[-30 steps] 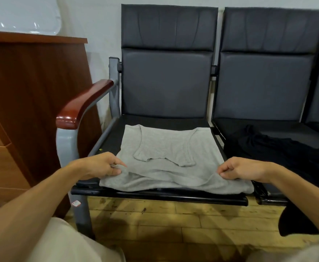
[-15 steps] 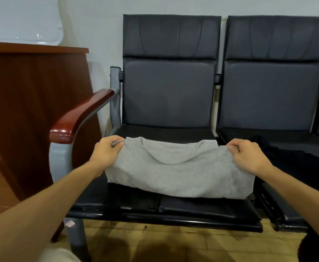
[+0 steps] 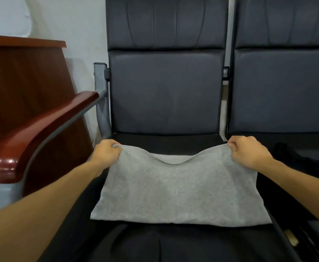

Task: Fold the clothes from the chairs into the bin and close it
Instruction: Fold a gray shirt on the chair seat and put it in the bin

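Once L hand [image 3: 106,153] & R hand [image 3: 249,150], pinching the hem corners, moved rearward, grey tank top [image 3: 173,195] was halved: 1 fold done.

The shirt [image 3: 175,191] lies across the seat of the left chair [image 3: 166,142]. The cabinet [image 3: 22,82] stands left of its armrest [image 3: 41,129]. Other clothing [image 3: 294,156] lies on the right chair [image 3: 287,91].

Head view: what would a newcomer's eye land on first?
The grey shirt, folded on the left chair, with the left hand and right hand each pinching a far corner. Next come the glossy red-brown armrest at left and a black garment at far right.
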Demonstrator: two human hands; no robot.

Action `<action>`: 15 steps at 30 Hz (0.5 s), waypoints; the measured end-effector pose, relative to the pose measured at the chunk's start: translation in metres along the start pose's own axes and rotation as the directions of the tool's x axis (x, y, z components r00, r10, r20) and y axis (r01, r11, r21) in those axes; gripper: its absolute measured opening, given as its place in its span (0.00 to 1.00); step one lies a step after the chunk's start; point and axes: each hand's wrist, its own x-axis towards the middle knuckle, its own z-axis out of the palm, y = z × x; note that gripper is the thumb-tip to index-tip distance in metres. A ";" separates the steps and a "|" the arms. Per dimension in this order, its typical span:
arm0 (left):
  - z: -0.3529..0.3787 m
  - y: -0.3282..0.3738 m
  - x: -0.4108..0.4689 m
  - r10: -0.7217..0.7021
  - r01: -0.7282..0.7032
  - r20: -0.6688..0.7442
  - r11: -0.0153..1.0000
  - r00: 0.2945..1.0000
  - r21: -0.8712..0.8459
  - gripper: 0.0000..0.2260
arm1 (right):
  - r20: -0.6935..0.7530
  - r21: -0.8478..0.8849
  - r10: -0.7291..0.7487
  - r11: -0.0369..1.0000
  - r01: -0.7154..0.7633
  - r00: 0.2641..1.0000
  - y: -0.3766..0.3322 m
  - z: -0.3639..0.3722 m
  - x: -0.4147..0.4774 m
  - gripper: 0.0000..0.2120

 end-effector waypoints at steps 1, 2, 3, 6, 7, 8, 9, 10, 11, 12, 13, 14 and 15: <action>0.005 -0.005 0.008 -0.012 0.012 -0.003 0.999 1.000 0.031 0.07 | 0.025 -0.019 0.009 1.000 -0.009 1.000 -0.001 0.007 0.006 0.10; 0.010 -0.010 0.014 -0.028 0.028 -0.008 0.998 1.000 0.050 0.08 | 0.034 -0.039 0.016 0.999 -0.014 0.999 -0.002 0.014 0.010 0.10; 0.015 -0.014 0.018 -0.048 0.049 -0.010 0.997 0.999 0.058 0.09 | 0.026 -0.066 0.012 0.998 -0.010 1.000 -0.002 0.022 0.015 0.10; 0.028 -0.021 0.021 -0.053 0.057 -0.029 0.989 0.998 0.134 0.19 | -0.086 -0.232 -0.122 0.968 0.099 0.989 -0.002 0.039 0.019 0.10; 0.031 -0.022 0.018 -0.006 0.023 -0.073 0.974 0.997 0.224 0.20 | -0.117 -0.227 -0.211 0.957 0.181 0.970 -0.003 0.043 0.018 0.10; 0.033 -0.021 0.012 0.069 -0.027 -0.119 0.945 0.991 0.327 0.20 | -0.119 -0.189 -0.307 0.941 0.282 0.944 -0.006 0.045 0.014 0.09; 0.035 -0.020 0.007 0.161 -0.090 -0.146 0.912 0.976 0.401 0.19 | -0.089 -0.131 -0.400 0.912 0.388 0.912 -0.012 0.048 0.010 0.08; 0.036 -0.019 0.000 0.233 -0.153 -0.136 0.886 0.963 0.438 0.17 | -0.028 -0.062 -0.474 0.879 0.472 0.880 -0.021 0.050 0.002 0.08; 0.038 -0.017 -0.006 0.274 -0.212 -0.078 0.870 0.959 0.445 0.14 | 0.051 0.009 -0.518 0.855 0.519 0.854 -0.033 0.054 -0.004 0.08; 0.041 -0.015 -0.012 0.289 -0.270 0.020 0.863 0.957 0.427 0.12 | 0.123 0.080 -0.533 0.846 0.527 0.837 -0.045 0.060 -0.010 0.09; 0.044 -0.013 -0.020 0.282 -0.316 0.144 0.856 0.949 0.409 0.10 | 0.164 0.159 -0.537 0.842 0.516 0.827 -0.058 0.067 -0.015 0.10; 0.049 -0.010 -0.028 0.239 -0.338 0.275 0.848 0.931 0.409 0.09 | 0.184 0.233 -0.537 0.837 0.494 0.823 -0.069 0.073 -0.017 0.11; 0.051 -0.009 -0.036 0.182 -0.354 0.389 0.828 0.903 0.434 0.10 | 0.192 0.296 -0.538 0.829 0.474 0.821 -0.079 0.082 -0.017 0.13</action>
